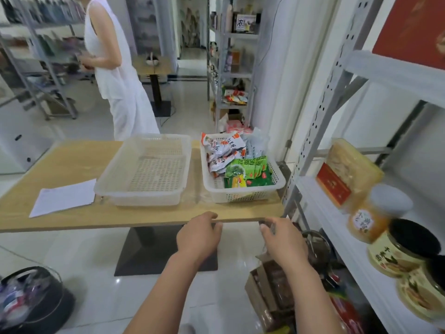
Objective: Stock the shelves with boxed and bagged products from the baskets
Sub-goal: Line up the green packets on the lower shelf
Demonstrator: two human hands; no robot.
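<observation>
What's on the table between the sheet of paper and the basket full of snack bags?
An empty translucent basket, in the head view: it sits between the sheet of paper and the white basket of snack bags.

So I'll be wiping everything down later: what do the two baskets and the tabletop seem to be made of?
Empty basket: translucent, slightly glossy plastic; the wood tone beneath shows through its perforated floor. Full basket: opaque white plastic with moulded grid holes. Tabletop: pale wood-grain board, matte, thin-edged; probably laminate rather than solid wood, though that is uncertain.
</observation>
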